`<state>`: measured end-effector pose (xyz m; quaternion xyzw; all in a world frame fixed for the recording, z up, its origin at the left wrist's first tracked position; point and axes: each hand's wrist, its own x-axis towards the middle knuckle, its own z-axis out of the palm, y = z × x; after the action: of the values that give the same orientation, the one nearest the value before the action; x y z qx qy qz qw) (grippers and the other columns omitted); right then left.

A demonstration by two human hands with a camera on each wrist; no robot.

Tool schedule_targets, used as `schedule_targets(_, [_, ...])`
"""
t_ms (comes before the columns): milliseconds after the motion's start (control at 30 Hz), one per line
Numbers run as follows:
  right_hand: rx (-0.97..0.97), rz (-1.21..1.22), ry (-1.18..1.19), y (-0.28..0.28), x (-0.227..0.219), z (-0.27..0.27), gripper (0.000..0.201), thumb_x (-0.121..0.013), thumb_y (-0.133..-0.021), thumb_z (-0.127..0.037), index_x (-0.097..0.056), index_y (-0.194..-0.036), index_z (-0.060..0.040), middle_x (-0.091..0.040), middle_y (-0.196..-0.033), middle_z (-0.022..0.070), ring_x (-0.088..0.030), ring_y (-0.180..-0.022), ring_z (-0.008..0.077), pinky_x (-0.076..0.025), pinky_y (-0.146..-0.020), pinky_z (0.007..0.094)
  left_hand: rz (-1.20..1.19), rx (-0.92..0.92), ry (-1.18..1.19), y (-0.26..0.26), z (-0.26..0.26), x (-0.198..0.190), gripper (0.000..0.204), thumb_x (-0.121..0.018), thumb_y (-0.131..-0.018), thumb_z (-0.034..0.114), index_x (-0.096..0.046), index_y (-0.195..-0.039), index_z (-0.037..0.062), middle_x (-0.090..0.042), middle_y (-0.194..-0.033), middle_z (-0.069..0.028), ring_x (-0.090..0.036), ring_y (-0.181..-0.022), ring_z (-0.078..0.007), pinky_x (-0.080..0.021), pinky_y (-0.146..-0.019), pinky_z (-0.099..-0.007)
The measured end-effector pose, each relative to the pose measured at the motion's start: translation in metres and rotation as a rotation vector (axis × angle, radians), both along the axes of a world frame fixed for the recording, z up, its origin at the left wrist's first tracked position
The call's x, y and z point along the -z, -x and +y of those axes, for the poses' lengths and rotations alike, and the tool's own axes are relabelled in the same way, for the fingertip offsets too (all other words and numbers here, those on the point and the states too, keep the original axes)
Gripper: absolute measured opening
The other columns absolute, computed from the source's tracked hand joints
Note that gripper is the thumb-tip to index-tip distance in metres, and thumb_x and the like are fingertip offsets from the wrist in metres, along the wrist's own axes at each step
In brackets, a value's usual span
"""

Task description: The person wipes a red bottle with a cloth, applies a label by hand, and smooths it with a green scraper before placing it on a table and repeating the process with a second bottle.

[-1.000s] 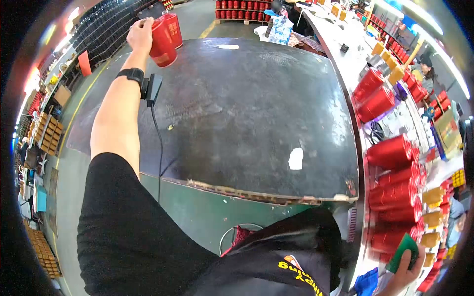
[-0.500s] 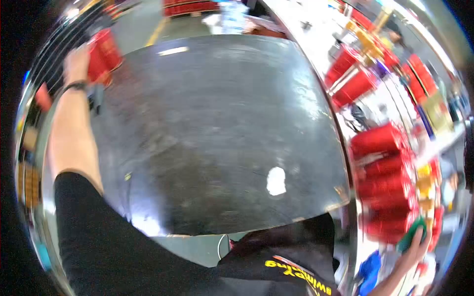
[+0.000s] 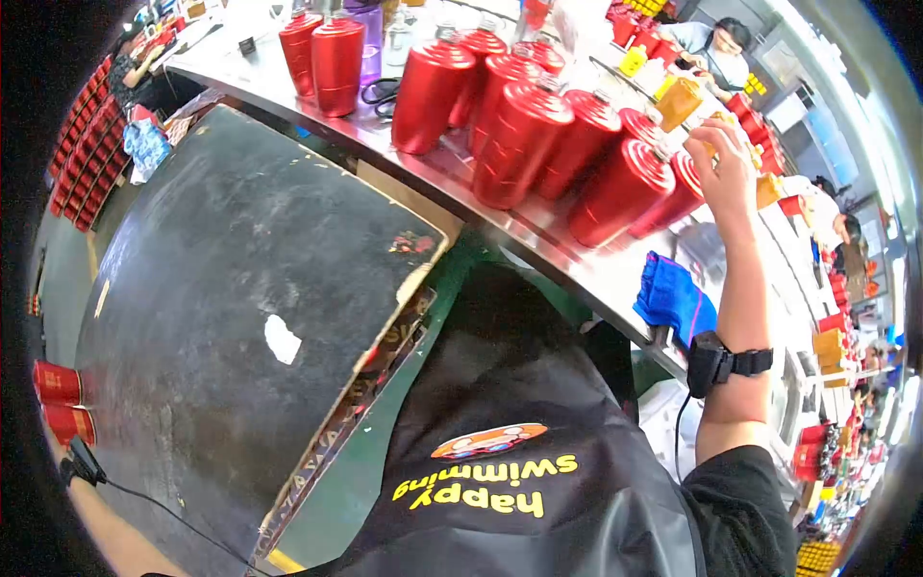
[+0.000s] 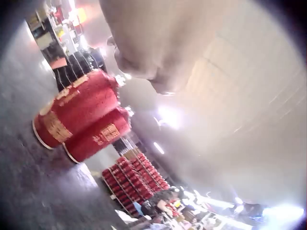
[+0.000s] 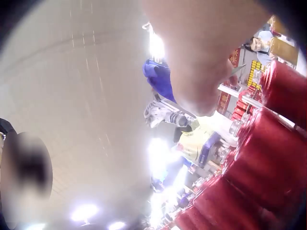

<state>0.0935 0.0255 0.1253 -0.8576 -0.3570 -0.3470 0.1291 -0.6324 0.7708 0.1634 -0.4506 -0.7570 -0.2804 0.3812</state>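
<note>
Two red bottles with gold markings, a nearer one [image 4: 79, 108] and a second one [image 4: 100, 136], stand side by side on the dark tabletop. My left hand [image 4: 158, 48] hovers beyond their necks with a visible gap and grips neither. In the head view that hand is largely lost at the dark lower-left edge. On the other side, my right hand [image 3: 728, 173] reaches over the metal workbench with bent fingers, just behind a red bottle [image 3: 625, 192]. A golden-brown patch shows among its fingertips; I cannot tell whether they hold it.
Several red bottles [image 3: 524, 139] crowd the workbench [image 3: 442, 178] edge. A blue cloth [image 3: 673, 296] lies near my right forearm. Black-handled scissors [image 3: 382, 93] and a purple bottle [image 3: 368, 38] are farther left. Beyond the bench sits a person [image 3: 716, 58]. White scrap [image 3: 282, 338] lies on the dark table.
My view has turned right toward the workbench. The two red bottles now stand apart from my left hand. My right hand has reached forward over the bench, and its green cloth no longer shows.
</note>
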Motion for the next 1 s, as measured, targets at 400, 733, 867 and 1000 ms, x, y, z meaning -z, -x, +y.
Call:
schedule_targets(400, [-0.35, 0.272, -0.194, 0.008, 0.036, 0.014, 0.015, -0.069, -0.084, -0.013, -0.061, -0.082, -0.0005, -0.062, -0.095, 0.0165, -0.06, -0.09, 0.0365, -0.048, -0.079, 0.0425, 0.489, 1.462, -0.387, -0.363, -0.323, -0.184, 0.026, -0.057, -0.092, 0.018, -0.064, -0.101, -0.0051, -0.065, -0.102, -0.0183, -0.061, -0.09, -0.0281, -0.049, -0.084, -0.0423])
schedule_targets(733, [-0.506, 0.52, -0.795, 0.057, -0.007, -0.127, 0.014, -0.064, -0.095, -0.011, -0.062, -0.089, 0.0014, -0.062, -0.109, 0.0077, -0.058, -0.101, 0.0174, -0.046, -0.09, 0.029, -0.404, 2.87, 1.284, -0.592, -0.62, 0.01, 0.084, -0.071, -0.086, 0.033, -0.028, -0.149, -0.0026, -0.049, -0.137, -0.0173, -0.053, -0.121, -0.0248, -0.041, -0.104, -0.0346])
schedule_targets(867, [-0.453, 0.956, -1.091, 0.045, 0.015, -0.172, 0.022, -0.065, -0.097, -0.024, -0.066, -0.104, -0.0026, -0.064, -0.097, 0.0005, -0.057, -0.089, 0.0074, -0.047, -0.081, 0.0226, -1.601, 2.097, 2.544, -0.601, -0.718, 0.06, 0.07, -0.064, -0.092, 0.045, -0.043, -0.141, -0.0014, -0.063, -0.124, -0.0152, -0.067, -0.107, -0.0206, -0.056, -0.09, -0.0346])
schedule_targets(1000, [-0.023, 0.922, -1.165, 0.04, 0.067, -0.203, 0.039, -0.054, -0.102, -0.035, -0.064, -0.119, -0.0016, -0.066, -0.101, 0.0044, -0.058, -0.085, 0.0092, -0.048, -0.073, 0.023, -1.389, 1.752, 2.954, -0.656, -0.752, 0.112, 0.05, -0.058, -0.097, 0.043, -0.056, -0.124, 0.0019, -0.069, -0.111, -0.011, -0.07, -0.09, -0.0166, -0.058, -0.08, -0.0307])
